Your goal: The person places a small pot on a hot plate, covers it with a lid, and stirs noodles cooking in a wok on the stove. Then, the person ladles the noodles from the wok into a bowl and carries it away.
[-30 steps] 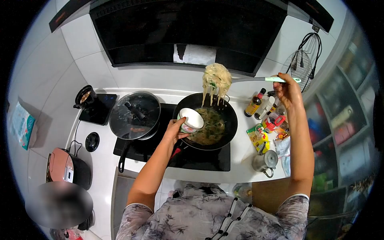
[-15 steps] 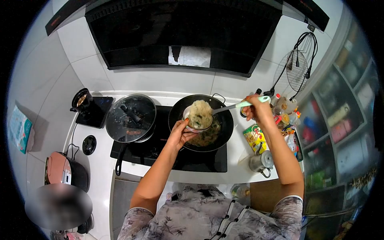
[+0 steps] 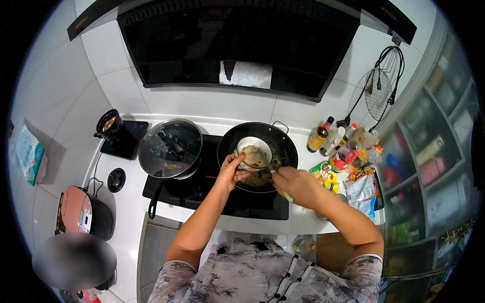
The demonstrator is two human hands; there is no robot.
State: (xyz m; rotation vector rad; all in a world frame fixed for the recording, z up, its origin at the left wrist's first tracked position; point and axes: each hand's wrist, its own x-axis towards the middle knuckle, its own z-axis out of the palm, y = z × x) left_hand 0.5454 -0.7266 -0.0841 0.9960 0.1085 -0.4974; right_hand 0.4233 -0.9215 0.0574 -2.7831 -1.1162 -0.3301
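My left hand (image 3: 231,172) is wrapped around the side of a small white bowl (image 3: 254,140), holding it tilted above the black wok (image 3: 287,151). Inside the bowl lies a pale, lumpy mass of food (image 3: 251,154) with darker bits. My right hand (image 3: 294,186) grips a spatula (image 3: 287,197) by its pale green handle. The spatula's grey shaft slants up to the bowl, and its head is hidden at the food. Below the bowl, greenish-brown food (image 3: 260,178) shows in the wok.
Left of the wok stands a lidded pan (image 3: 169,149) with its handle toward me. A dark sauce bottle (image 3: 319,136), other bottles and food packets (image 3: 361,187) crowd the right counter. A pink rice cooker (image 3: 76,212) is at left; the range hood (image 3: 237,45) hangs ahead.
My right hand has come down and left, bringing the spatula from high right to steep over the bowl. The pale food now sits lower, within the bowl. The view has shifted slightly.
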